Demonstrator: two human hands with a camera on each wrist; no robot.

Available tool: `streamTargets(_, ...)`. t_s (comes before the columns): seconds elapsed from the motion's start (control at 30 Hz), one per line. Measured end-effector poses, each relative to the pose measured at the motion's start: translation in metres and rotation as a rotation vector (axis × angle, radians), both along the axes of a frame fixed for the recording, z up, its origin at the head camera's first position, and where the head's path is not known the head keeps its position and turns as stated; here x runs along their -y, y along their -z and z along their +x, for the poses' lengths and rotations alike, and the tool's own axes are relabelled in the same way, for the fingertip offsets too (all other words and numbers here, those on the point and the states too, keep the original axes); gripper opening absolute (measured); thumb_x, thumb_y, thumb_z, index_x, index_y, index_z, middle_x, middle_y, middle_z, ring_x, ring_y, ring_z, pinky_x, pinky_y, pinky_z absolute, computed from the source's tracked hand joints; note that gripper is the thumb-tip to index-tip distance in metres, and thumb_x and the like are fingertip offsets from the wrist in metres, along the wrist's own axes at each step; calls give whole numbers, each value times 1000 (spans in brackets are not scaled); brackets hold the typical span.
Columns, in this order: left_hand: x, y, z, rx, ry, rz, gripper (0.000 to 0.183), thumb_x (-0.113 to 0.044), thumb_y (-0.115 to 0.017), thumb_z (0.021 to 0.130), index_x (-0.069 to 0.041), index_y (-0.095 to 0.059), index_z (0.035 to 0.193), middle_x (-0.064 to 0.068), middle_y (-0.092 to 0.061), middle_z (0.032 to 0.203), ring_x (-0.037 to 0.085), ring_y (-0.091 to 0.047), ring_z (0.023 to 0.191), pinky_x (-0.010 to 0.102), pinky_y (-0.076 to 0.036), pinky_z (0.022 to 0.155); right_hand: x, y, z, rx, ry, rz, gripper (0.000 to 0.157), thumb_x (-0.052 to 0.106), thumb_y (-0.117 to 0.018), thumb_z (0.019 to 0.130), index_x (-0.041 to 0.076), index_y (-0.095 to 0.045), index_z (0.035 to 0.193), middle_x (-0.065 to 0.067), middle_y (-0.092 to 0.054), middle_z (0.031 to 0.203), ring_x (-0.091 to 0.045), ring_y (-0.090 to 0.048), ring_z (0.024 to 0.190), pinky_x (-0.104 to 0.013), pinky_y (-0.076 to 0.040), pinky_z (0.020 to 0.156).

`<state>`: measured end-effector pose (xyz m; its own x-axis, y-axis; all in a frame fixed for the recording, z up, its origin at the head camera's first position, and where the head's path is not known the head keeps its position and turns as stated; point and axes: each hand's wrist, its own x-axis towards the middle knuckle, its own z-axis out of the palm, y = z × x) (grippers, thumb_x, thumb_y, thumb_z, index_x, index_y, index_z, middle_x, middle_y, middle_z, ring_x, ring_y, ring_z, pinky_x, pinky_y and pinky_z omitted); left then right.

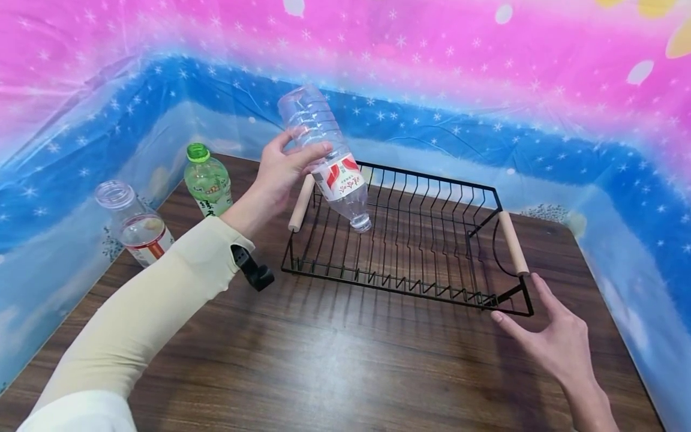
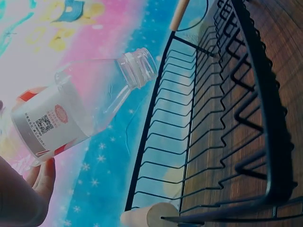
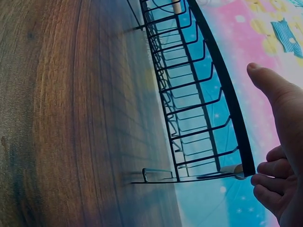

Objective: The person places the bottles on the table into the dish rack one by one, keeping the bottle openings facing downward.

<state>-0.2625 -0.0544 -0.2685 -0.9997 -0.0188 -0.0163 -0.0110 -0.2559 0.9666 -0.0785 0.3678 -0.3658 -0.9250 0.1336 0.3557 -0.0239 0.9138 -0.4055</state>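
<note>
My left hand [image 1: 278,174] grips a clear plastic bottle [image 1: 341,177] with a red and white label. The bottle is tilted neck down, uncapped, above the left part of a black wire dish rack [image 1: 405,288]. In the left wrist view the bottle [image 2: 102,94] points its open mouth toward the rack [image 2: 151,123], apart from it. At the rack's front right corner is my right hand [image 1: 561,342], thumb and fingers spread and fairly straight. Its fingertips lie at the corner by the wooden handle [image 1: 514,243]; whether they touch is hard to tell.
A green-tinted bottle [image 1: 207,180] and another clear bottle [image 1: 143,231], both uncapped, stand on the left of the brown wooden table [image 1: 324,372]. Behind the table hangs a pink and blue patterned cloth [image 1: 432,120]. A black strap [image 1: 252,269] hangs at my left wrist.
</note>
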Motion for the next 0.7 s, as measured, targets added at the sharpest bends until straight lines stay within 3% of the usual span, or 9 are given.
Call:
streamTargets(0.1, 0, 1, -3, 7, -4, -46, 72, -18, -79, 79, -14, -43, 141, 15, -56, 126, 24, -63, 103, 35, -51, 91, 1, 2, 0, 8, -5, -20, 93, 41, -83, 71, 17, -38, 149, -24, -50, 137, -43, -59, 88, -47, -40, 69)
streamTargets(0.2, -1, 3, -7, 9, -4, -90, 71, -21, -80, 78, -16, -45, 139, 15, -58, 126, 23, -62, 103, 34, -52, 87, 1, 3, 1, 20, -11, -48, 93, 40, -83, 71, 19, -36, 149, -25, -49, 137, -52, -54, 108, -57, -41, 78)
streamTargets(0.33, -2, 6, -12, 9, 5, -132, 71, -23, -81, 77, -17, -46, 139, 14, -59, 125, 23, -62, 103, 33, -52, 84, 1, 4, 1, 31, -16, -80, 93, 38, -83, 72, 21, -35, 150, -27, -51, 135, -52, -53, 112, -62, -41, 84)
streamTargets(0.5, -3, 8, -17, 20, 20, -165, 71, -25, -81, 77, -17, -45, 138, 12, -58, 125, 23, -61, 104, 35, -52, 86, 1, 6, 1, 34, -16, -99, 91, 37, -84, 72, 21, -37, 149, -25, -53, 134, -49, -57, 109, -58, -45, 84)
streamTargets(0.6, -5, 9, -19, 31, 29, -171, 71, -25, -82, 77, -18, -45, 138, 12, -58, 126, 24, -61, 106, 40, -51, 89, 1, 6, 1, 32, -14, -113, 90, 37, -84, 72, 24, -38, 148, -23, -55, 133, -46, -58, 110, -28, -50, 89)
streamTargets(0.7, -6, 9, -19, 33, 34, -197, 72, -25, -82, 77, -18, -45, 138, 12, -58, 125, 25, -61, 106, 42, -50, 91, 1, 7, 0, 30, -12, -132, 90, 37, -85, 72, 26, -39, 148, -22, -56, 133, -44, -58, 112, 1, -35, 81)
